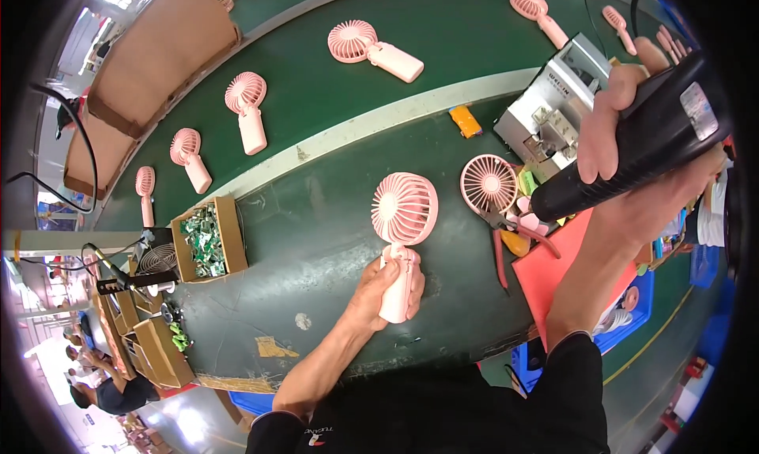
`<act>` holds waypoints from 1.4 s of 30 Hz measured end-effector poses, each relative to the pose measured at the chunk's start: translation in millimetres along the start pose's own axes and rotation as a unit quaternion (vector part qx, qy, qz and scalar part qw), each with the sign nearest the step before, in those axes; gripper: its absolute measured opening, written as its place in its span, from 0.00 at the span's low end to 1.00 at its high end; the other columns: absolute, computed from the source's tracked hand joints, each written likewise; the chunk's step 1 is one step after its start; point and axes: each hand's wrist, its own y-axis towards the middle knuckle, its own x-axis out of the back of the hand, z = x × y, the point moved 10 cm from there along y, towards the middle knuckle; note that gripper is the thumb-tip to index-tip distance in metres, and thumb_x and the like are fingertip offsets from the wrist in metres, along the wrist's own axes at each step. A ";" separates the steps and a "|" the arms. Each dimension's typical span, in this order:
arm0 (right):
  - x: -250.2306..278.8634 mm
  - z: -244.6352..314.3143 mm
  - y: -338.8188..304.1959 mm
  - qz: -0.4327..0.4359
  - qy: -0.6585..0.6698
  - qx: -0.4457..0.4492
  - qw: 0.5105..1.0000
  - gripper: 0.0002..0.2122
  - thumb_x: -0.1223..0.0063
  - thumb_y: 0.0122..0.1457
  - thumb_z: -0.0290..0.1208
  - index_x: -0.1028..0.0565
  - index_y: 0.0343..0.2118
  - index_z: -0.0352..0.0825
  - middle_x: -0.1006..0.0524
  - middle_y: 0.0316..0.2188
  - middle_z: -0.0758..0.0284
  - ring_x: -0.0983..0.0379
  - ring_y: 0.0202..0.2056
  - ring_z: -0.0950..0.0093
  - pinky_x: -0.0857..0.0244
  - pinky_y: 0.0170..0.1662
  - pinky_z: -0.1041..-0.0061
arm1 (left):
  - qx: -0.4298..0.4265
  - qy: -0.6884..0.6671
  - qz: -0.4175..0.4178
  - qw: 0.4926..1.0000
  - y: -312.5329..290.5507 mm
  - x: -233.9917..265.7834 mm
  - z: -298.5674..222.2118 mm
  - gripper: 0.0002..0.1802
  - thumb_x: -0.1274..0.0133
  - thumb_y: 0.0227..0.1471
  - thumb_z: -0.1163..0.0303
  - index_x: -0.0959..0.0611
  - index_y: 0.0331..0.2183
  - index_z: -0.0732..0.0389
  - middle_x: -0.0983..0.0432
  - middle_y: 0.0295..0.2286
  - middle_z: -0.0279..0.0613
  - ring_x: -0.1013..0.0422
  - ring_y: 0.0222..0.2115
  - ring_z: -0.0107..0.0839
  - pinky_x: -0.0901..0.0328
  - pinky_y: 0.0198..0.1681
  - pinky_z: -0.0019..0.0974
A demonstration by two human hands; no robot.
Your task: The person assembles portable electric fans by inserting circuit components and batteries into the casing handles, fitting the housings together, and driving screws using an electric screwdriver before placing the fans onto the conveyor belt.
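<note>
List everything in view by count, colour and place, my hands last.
workbench: 1, dark green, centre
conveyor belt: 1, green, beyond workbench
handheld fan: 1, pink, centre, above workbench
other handheld fans: at least six, pink, conveyor belt
fan head: 1, pink, workbench right
pliers: 1, red handles, near fan head
bench machine: 1, silver, workbench's far right
small block: 1, orange, left of bench machine
sheet: 1, red, right workbench edge
small carton: 1, brown, workbench left
circuit boards: many, green, inside small carton
other cartons: several, brown, left side
bins: at least one, blue, lower right
people: several, one in black, lower left
electric screwdriver, apparently: 1, black, right
left hand: 1, bare, gripping handheld fan
right hand: 1, bare, gripping electric screwdriver
</note>
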 end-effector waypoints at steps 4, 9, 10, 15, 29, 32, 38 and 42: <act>7.1 -2.1 0.1 0.006 0.026 -0.004 1.000 0.43 0.59 0.57 0.63 0.41 0.57 0.20 0.29 0.37 0.59 0.36 0.14 0.79 0.39 0.15 0.81 | 0.002 0.052 -0.037 0.998 -1.1 1.1 -1.1 0.26 0.44 0.52 0.49 0.28 0.40 0.62 0.32 0.22 0.41 0.36 0.16 0.29 0.40 0.12 0.30; 6.0 -4.6 3.9 0.049 0.045 -0.015 0.998 0.43 0.60 0.58 0.63 0.41 0.58 0.20 0.29 0.37 0.59 0.35 0.16 0.78 0.37 0.16 0.80 | -0.029 0.041 0.002 0.999 -2.6 -2.3 -5.7 0.20 0.44 0.52 0.62 0.29 0.41 0.64 0.31 0.23 0.42 0.36 0.17 0.30 0.41 0.12 0.30; 5.5 -4.9 4.0 0.058 0.049 -0.017 0.997 0.43 0.60 0.58 0.63 0.41 0.58 0.20 0.29 0.37 0.59 0.35 0.16 0.78 0.37 0.16 0.79 | -0.029 0.042 0.000 0.999 -3.2 -2.4 -6.1 0.20 0.44 0.52 0.62 0.29 0.41 0.64 0.31 0.23 0.42 0.36 0.17 0.30 0.41 0.12 0.30; 2.8 -5.1 1.3 0.078 0.053 -0.013 0.995 0.43 0.60 0.58 0.63 0.41 0.58 0.20 0.29 0.37 0.58 0.34 0.17 0.77 0.36 0.16 0.79 | -0.026 0.015 -0.012 0.999 -2.5 -6.1 -7.4 0.19 0.45 0.51 0.65 0.29 0.41 0.64 0.32 0.23 0.43 0.36 0.16 0.30 0.41 0.11 0.30; -32.1 4.4 -7.5 0.094 0.014 0.030 0.995 0.43 0.61 0.59 0.63 0.43 0.58 0.19 0.29 0.35 0.56 0.35 0.15 0.77 0.37 0.15 0.79 | -0.029 -0.009 0.007 1.000 2.2 -6.4 -3.6 0.18 0.47 0.53 0.65 0.29 0.43 0.64 0.32 0.21 0.45 0.36 0.14 0.31 0.40 0.09 0.32; -18.1 -8.3 -6.3 0.046 0.050 -0.021 0.997 0.44 0.62 0.58 0.66 0.41 0.56 0.20 0.29 0.36 0.56 0.34 0.15 0.78 0.37 0.15 0.80 | -0.019 -0.023 0.019 0.999 3.8 -9.1 -0.6 0.19 0.48 0.55 0.63 0.30 0.44 0.64 0.32 0.22 0.46 0.36 0.14 0.31 0.40 0.09 0.32; -42.1 -42.4 -19.5 0.079 -0.080 -0.131 0.985 0.35 0.57 0.61 0.56 0.38 0.55 0.22 0.27 0.35 0.56 0.31 0.18 0.76 0.36 0.18 0.81 | -0.017 -0.057 0.018 0.998 -11.2 -6.4 -8.2 0.15 0.53 0.60 0.63 0.30 0.45 0.62 0.31 0.23 0.44 0.34 0.15 0.32 0.39 0.12 0.34; -58.2 -66.9 -41.9 0.184 -0.334 -0.247 0.891 0.24 0.47 0.54 0.38 0.30 0.50 0.28 0.26 0.30 0.62 0.30 0.23 0.77 0.36 0.27 0.77 | -0.043 -0.057 0.030 0.997 -34.8 -2.7 -22.8 0.18 0.52 0.59 0.62 0.31 0.46 0.63 0.31 0.24 0.46 0.35 0.14 0.32 0.39 0.13 0.34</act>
